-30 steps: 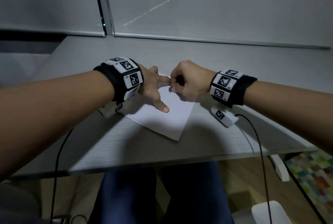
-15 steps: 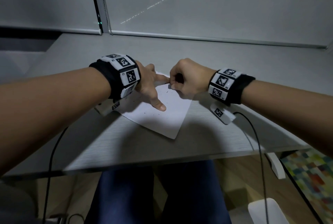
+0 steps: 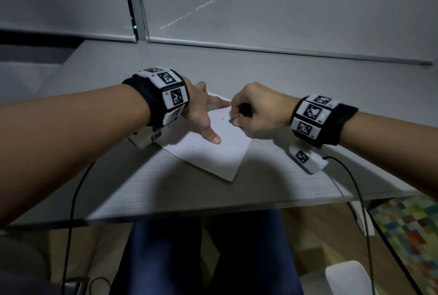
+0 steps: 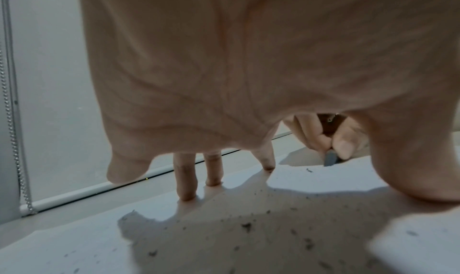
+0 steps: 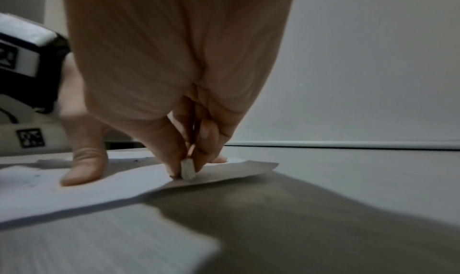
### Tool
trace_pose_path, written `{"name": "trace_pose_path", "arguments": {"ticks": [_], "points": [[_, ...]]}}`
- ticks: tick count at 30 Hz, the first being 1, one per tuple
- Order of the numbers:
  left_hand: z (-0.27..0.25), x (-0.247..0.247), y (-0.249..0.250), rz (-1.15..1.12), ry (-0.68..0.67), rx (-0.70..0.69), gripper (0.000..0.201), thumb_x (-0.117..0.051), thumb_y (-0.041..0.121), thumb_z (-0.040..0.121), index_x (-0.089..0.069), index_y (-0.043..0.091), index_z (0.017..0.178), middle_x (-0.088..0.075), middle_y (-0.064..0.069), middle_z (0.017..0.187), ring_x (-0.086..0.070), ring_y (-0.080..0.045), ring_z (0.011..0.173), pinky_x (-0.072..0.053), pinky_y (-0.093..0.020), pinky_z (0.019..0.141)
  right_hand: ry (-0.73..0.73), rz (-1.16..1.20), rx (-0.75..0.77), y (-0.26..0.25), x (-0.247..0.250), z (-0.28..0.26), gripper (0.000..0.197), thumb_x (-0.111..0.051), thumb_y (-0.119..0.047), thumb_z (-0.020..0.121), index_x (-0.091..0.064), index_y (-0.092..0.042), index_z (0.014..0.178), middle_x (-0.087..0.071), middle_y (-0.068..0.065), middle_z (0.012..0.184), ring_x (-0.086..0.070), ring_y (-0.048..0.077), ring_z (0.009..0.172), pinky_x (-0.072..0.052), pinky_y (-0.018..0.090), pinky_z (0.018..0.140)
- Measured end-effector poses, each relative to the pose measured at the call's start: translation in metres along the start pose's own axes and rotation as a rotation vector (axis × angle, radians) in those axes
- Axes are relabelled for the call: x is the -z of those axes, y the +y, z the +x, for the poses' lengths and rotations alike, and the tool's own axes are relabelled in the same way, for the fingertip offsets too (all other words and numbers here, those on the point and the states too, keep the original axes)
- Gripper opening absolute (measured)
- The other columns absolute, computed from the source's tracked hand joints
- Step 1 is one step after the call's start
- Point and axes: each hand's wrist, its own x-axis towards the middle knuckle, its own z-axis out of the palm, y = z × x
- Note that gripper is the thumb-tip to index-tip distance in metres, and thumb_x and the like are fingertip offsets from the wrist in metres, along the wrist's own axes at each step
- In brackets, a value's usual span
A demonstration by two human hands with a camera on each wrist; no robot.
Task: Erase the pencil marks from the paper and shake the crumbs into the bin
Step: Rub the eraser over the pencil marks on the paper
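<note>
At the near edge, the person's dark blue trousers show below the grey tabletop, with a white bin on the floor to their right beside a colourful patchwork rug. Black cables hang from both wrists over the tabletop's edge.

On the tabletop lies the sheet of paper, turned at an angle, its near corner pointing toward the person. Dark eraser crumbs are scattered across it.

The left hand is spread flat, fingertips and thumb pressing the paper down. Just beside it, the right hand has its fingers curled in, pinching a small pale eraser between thumb and fingers; the eraser's tip touches the paper near its far right edge, close to the left index finger. Both wrists wear black bands with white marker tiles.

Farther back the tabletop runs bare to grey roller blinds, a bead chain hanging at the left.
</note>
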Motion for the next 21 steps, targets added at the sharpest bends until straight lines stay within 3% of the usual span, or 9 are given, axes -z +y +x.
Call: {"name": "trace_pose_path", "arguments": {"ticks": [2,6,9,14,16,17,19,21], "points": [[0.002,-0.001,0.000,0.005,0.006,-0.002,0.124,-0.069,0.095,0.054,0.002,0.073,0.153,-0.023,-0.003,0.158,-0.037,-0.041,0.147,-0.041,-0.060,0.111,0.009,0.006,-0.010,0.002,0.002,0.001,0.009,-0.074,-0.022,0.084,-0.074,-0.015,0.080,-0.081,0.005,0.082,-0.079,0.023,0.079,-0.065,0.045,0.073],[0.003,-0.003,0.000,0.022,0.025,-0.001,0.124,-0.066,0.098,0.055,0.005,0.072,0.153,-0.023,-0.003,0.159,-0.039,-0.040,0.146,-0.041,-0.057,0.111,0.072,-0.017,-0.033,0.008,0.005,0.009,0.005,-0.074,-0.013,0.088,-0.075,-0.011,0.083,-0.082,-0.002,0.084,-0.078,0.010,0.080,-0.065,0.042,0.079],[0.004,-0.003,-0.001,0.033,0.030,-0.003,0.131,-0.061,0.102,0.041,0.004,0.075,0.151,-0.024,-0.002,0.158,-0.040,-0.040,0.145,-0.042,-0.056,0.108,0.051,-0.027,0.007,0.008,0.001,0.000,0.007,-0.077,-0.017,0.087,-0.075,-0.013,0.083,-0.080,0.002,0.083,-0.075,0.019,0.076,-0.063,0.038,0.074],[0.009,-0.003,0.000,0.051,0.026,0.006,0.125,-0.062,0.101,0.051,0.006,0.073,0.151,-0.023,-0.001,0.159,-0.036,-0.038,0.148,-0.040,-0.057,0.111,0.085,-0.039,-0.051,0.016,0.003,-0.002,0.007,-0.078,-0.017,0.087,-0.075,-0.013,0.083,-0.081,0.004,0.083,-0.077,0.020,0.078,-0.064,0.042,0.075],[0.008,-0.003,-0.002,0.090,0.019,-0.004,0.127,-0.058,0.105,0.047,0.009,0.073,0.151,-0.022,-0.002,0.163,-0.033,-0.037,0.151,-0.028,-0.065,0.117,0.076,-0.026,-0.054,0.016,0.003,-0.002,0.006,-0.077,-0.017,0.087,-0.075,-0.013,0.083,-0.082,0.003,0.084,-0.078,0.017,0.080,-0.064,0.040,0.076],[0.008,-0.002,-0.004,0.122,0.019,-0.022,0.130,-0.056,0.106,0.044,0.010,0.073,0.150,-0.021,-0.002,0.166,-0.030,-0.035,0.154,-0.016,-0.071,0.120,0.055,-0.023,-0.047,0.014,0.004,-0.004,0.007,-0.078,-0.018,0.087,-0.076,-0.013,0.083,-0.082,0.004,0.082,-0.077,0.018,0.077,-0.064,0.037,0.073],[0.008,0.003,-0.007,0.188,0.033,-0.083,0.135,-0.056,0.107,0.041,0.011,0.070,0.152,-0.021,0.003,0.172,-0.023,-0.030,0.159,0.009,-0.078,0.116,0.034,-0.005,-0.046,0.010,0.010,-0.008,0.009,-0.080,-0.021,0.087,-0.079,-0.013,0.083,-0.079,0.003,0.076,-0.070,0.015,0.066,-0.058,0.031,0.063],[0.004,0.008,-0.009,0.230,0.078,-0.176,0.135,-0.062,0.103,0.049,0.005,0.062,0.159,-0.022,0.010,0.174,-0.022,-0.025,0.161,0.020,-0.077,0.113,0.119,0.024,-0.057,0.009,0.018,-0.006,0.007,-0.080,-0.020,0.088,-0.079,-0.014,0.084,-0.072,-0.002,0.069,-0.058,0.004,0.055,-0.048,0.024,0.056]]}}
